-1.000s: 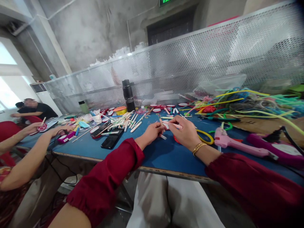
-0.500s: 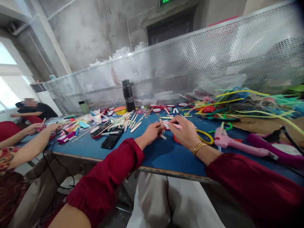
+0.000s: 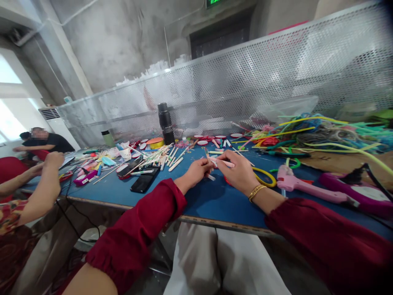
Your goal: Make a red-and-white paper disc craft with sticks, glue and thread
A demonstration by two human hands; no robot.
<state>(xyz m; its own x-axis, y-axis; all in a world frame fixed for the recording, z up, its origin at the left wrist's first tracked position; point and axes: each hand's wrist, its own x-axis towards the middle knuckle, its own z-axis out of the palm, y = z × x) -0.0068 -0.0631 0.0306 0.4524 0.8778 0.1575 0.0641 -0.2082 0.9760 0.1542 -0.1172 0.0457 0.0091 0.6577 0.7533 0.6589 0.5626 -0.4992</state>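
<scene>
My left hand [image 3: 198,171] is closed in a pinch on a thin flat stick [image 3: 206,153]. The stick stands tilted, and a pale end shows below my fingers. My right hand [image 3: 238,170] is closed around a slim pale pink piece [image 3: 227,163], whose front end meets the stick at my left fingertips. Whether the two are joined I cannot tell. Right of my right hand lie a yellow ring [image 3: 270,178] and a pink glue gun [image 3: 316,190].
Left on the blue table are a black phone [image 3: 143,181] and a pile of pale sticks [image 3: 164,157], with a black thermos [image 3: 166,125] behind. Coloured pipe cleaners [image 3: 328,133] heap at right, near a purple device [image 3: 356,192]. A co-worker's hand [image 3: 53,160] is at far left.
My own hands are nearly still, still pinching the stick and the pink piece. At far left, the co-worker's hands have moved left, and the nearer one has risen.
</scene>
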